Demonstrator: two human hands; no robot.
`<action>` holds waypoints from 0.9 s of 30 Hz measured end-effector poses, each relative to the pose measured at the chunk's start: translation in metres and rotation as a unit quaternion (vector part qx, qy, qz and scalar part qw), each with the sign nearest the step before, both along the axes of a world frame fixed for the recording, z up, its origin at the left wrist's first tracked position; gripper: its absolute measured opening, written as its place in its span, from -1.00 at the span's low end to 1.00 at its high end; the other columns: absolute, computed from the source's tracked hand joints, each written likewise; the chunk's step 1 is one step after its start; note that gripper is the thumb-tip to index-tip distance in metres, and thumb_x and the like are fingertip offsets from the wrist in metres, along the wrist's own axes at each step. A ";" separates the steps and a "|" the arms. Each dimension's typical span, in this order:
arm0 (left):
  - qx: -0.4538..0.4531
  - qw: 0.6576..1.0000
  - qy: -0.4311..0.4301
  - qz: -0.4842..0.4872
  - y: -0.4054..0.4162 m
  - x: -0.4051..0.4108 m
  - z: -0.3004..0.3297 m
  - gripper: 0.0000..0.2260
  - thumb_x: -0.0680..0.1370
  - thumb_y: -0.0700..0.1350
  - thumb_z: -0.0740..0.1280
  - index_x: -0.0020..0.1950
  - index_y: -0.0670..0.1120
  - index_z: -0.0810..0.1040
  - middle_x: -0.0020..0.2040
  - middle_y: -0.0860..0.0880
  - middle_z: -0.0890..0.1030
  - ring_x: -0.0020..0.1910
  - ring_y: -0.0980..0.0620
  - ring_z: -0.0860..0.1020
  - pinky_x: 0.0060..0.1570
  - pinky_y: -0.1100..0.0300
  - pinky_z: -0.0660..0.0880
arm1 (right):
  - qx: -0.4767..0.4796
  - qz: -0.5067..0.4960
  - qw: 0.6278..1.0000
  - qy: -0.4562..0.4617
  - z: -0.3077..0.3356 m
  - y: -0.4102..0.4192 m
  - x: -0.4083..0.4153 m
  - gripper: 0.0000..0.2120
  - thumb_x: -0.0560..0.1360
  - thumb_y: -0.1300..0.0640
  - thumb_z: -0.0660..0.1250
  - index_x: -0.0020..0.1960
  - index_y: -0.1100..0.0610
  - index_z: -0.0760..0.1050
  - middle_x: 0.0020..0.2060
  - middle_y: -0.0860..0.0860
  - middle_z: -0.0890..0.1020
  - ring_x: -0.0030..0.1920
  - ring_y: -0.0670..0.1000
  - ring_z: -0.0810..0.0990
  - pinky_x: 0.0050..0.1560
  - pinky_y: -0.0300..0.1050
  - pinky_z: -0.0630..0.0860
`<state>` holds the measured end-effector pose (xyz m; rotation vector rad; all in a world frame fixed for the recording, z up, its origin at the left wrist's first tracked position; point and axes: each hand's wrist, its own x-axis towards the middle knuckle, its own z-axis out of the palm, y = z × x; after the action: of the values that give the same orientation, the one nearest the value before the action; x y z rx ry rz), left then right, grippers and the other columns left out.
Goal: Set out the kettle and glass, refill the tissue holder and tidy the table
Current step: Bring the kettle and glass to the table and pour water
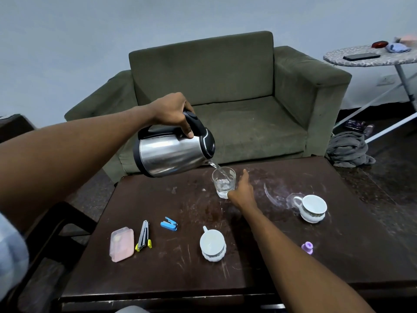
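One steel kettle (172, 152) over ribbed glass (223, 182)

kettle (173, 152) tilted above glass (224, 184) — table (180, 276) before armchair (216, 91)

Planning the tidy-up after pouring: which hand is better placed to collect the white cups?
Probably the right hand: it only steadies the glass, with both white cups nearby. The left hand holds the tilted, pouring kettle.
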<state>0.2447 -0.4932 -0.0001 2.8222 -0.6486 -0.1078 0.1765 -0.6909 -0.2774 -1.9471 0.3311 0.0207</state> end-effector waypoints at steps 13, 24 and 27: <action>-0.003 1.000 0.005 -0.008 0.002 -0.001 0.009 -0.77 0.26 -0.04 0.70 -0.13 0.04 0.78 -0.23 0.04 0.77 -0.20 0.04 0.69 -0.15 0.14 0.49 | -0.002 -0.005 1.000 0.008 0.004 -0.002 -0.002 0.01 0.45 0.19 0.46 0.70 0.14 -0.11 0.49 0.27 0.43 0.47 0.27 0.46 0.41 0.06 0.42; -0.105 0.993 0.050 0.027 0.036 0.001 -0.040 -0.77 0.26 -0.10 0.70 -0.14 0.04 0.78 -0.22 0.04 0.77 -0.21 0.13 0.70 -0.08 0.13 0.53 | -0.010 -0.008 1.000 0.013 0.003 -0.005 0.001 -0.03 0.47 0.22 0.43 0.69 0.13 -0.09 0.52 0.25 0.41 0.50 0.24 0.43 0.44 0.07 0.40; -0.138 0.988 0.056 0.028 0.045 0.001 -0.057 -0.77 0.25 -0.11 0.70 -0.15 0.06 0.78 -0.21 0.05 0.77 -0.22 0.16 0.70 -0.10 0.18 0.50 | -0.005 -0.006 1.000 0.005 0.003 -0.003 0.001 -0.04 0.47 0.22 0.41 0.69 0.13 -0.08 0.51 0.25 0.42 0.50 0.25 0.43 0.45 0.08 0.40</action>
<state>0.2454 -0.4479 -0.0575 2.5444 -0.5161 -0.1531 0.1771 -0.6943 -0.2747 -1.9548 0.3494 0.0217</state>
